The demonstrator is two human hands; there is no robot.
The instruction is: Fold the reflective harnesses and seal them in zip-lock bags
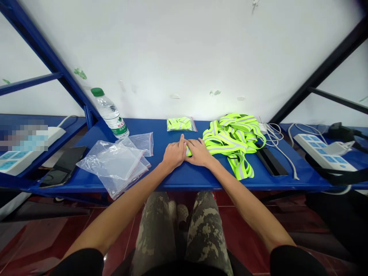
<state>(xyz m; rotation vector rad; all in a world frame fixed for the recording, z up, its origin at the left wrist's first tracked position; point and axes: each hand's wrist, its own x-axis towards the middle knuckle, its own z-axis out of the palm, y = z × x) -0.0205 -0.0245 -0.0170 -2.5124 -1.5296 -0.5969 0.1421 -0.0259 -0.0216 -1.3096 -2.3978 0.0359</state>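
Both hands meet over the middle of the blue table. My left hand (pixel 174 154) is closed, its fingertips against a small folded part of a neon-yellow reflective strap (pixel 188 151). My right hand (pixel 199 153) closes over the same piece from the other side, so most of it is hidden. Right beside my right hand lies a loose heap of neon-yellow reflective straps (pixel 234 136) with grey stripes. Behind the hands, near the wall, rests a clear zip bag (pixel 180 124) with a folded strap inside. Several clear, flat zip bags (pixel 120 163) are spread left of my left hand.
A water bottle (pixel 110 113) with a green cap stands at the back left. Phones lie at the left (pixel 63 166) and right (pixel 271 161). White cables (pixel 283 149) run near the right one. Power strips (pixel 324 151) sit beyond the metal frame posts (pixel 319 69).
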